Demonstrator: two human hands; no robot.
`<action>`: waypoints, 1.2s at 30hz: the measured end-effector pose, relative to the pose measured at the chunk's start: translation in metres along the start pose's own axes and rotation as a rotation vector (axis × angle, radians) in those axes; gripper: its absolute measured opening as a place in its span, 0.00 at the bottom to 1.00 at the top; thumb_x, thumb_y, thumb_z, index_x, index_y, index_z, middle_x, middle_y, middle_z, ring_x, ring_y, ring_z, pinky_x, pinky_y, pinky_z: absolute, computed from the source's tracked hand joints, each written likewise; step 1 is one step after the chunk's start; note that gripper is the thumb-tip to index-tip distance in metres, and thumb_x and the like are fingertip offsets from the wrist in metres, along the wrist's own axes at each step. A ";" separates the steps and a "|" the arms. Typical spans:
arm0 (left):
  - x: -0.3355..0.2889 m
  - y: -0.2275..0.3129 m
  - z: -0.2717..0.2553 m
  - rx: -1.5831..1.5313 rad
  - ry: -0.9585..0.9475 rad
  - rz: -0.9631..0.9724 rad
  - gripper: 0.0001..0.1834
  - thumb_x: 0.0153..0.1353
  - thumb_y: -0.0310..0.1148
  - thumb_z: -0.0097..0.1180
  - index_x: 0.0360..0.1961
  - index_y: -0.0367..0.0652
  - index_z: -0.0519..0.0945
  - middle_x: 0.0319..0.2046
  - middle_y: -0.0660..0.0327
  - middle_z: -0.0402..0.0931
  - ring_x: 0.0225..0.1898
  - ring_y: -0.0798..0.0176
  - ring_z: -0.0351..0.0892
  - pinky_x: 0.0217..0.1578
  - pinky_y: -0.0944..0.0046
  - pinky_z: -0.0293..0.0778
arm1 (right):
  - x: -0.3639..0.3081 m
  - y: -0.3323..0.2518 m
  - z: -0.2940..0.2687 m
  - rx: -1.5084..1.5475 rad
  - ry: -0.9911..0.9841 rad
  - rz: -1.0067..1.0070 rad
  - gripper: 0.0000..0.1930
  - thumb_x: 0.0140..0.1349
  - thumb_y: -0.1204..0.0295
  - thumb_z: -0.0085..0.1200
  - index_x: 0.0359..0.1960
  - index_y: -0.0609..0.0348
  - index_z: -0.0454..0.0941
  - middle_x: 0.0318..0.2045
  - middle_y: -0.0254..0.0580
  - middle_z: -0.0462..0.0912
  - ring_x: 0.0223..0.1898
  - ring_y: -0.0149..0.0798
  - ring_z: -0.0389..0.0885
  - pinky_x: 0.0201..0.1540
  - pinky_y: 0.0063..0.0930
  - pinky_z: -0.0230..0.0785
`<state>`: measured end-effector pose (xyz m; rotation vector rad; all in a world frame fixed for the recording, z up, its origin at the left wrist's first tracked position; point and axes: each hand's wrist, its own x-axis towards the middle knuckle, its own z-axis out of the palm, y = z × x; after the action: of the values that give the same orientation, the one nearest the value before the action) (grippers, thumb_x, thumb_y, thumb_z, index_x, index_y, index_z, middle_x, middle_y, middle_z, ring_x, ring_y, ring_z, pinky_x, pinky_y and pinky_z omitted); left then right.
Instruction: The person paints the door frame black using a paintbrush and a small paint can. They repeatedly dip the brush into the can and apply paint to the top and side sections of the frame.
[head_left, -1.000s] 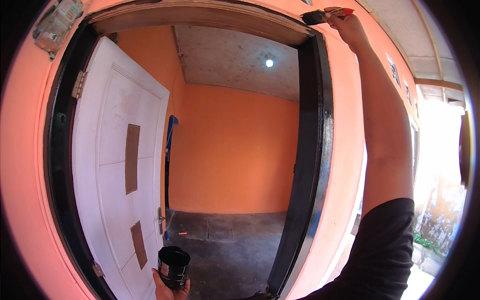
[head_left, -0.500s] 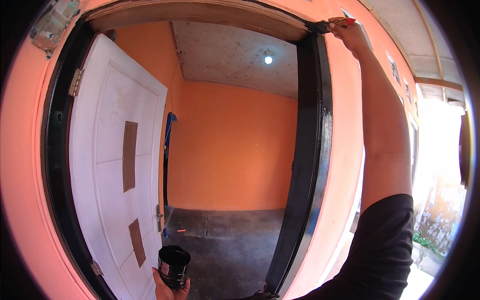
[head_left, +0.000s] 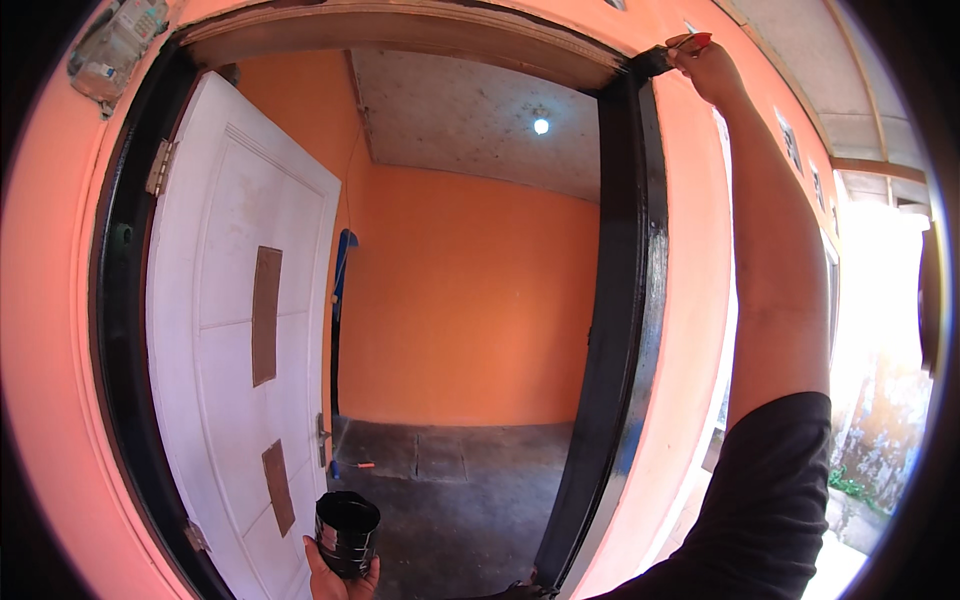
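Observation:
My right hand (head_left: 705,68) is raised high at the upper right, closed around a paintbrush (head_left: 655,62) with a red handle. The dark bristles lie against the top right corner of the door frame (head_left: 622,190). Both side posts of that frame are glossy black, while most of the top beam (head_left: 400,38) is bare brown wood. Low down, my left hand (head_left: 340,582) grips a black cup-like paint pot (head_left: 348,535) from below, its mouth facing up. What lies inside the pot is too dark to make out.
A white door (head_left: 240,300) with brown patches stands open inward on the left, hinged to the post. An electricity meter (head_left: 115,55) hangs on the pink wall (head_left: 690,270) at the upper left. Beyond the opening, a tool with an orange handle (head_left: 366,465) lies on the grey floor (head_left: 450,520).
The brush has shifted slightly at the top right corner, its bristles now bunched closer to my fingers. The whole view has moved a little; the pot stays in my left hand.

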<state>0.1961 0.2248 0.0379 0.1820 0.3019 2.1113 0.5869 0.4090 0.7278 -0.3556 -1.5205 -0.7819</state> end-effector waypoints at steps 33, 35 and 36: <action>-0.001 0.003 -0.002 0.008 -0.034 -0.074 0.29 0.70 0.60 0.40 0.54 0.48 0.76 0.41 0.59 0.82 0.40 0.54 0.82 0.41 0.55 0.82 | -0.022 -0.018 0.008 0.161 0.099 0.013 0.13 0.60 0.63 0.59 0.41 0.57 0.85 0.33 0.35 0.85 0.32 0.28 0.78 0.38 0.25 0.69; -0.003 0.001 -0.003 -0.008 -0.049 -0.073 0.29 0.70 0.60 0.40 0.54 0.49 0.76 0.41 0.59 0.82 0.40 0.55 0.82 0.42 0.55 0.82 | -0.026 -0.020 0.005 0.205 0.130 0.011 0.13 0.60 0.63 0.59 0.41 0.59 0.84 0.34 0.34 0.85 0.32 0.28 0.78 0.39 0.25 0.70; -0.003 -0.002 -0.003 -0.013 -0.043 -0.050 0.29 0.70 0.60 0.40 0.54 0.49 0.75 0.41 0.59 0.82 0.39 0.55 0.82 0.42 0.54 0.82 | -0.028 -0.020 0.004 0.234 0.145 0.020 0.13 0.61 0.64 0.59 0.41 0.60 0.84 0.34 0.34 0.85 0.33 0.28 0.78 0.39 0.25 0.70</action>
<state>0.1983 0.2228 0.0342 0.2098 0.2644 2.0566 0.5747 0.4034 0.6954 -0.1364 -1.4516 -0.5931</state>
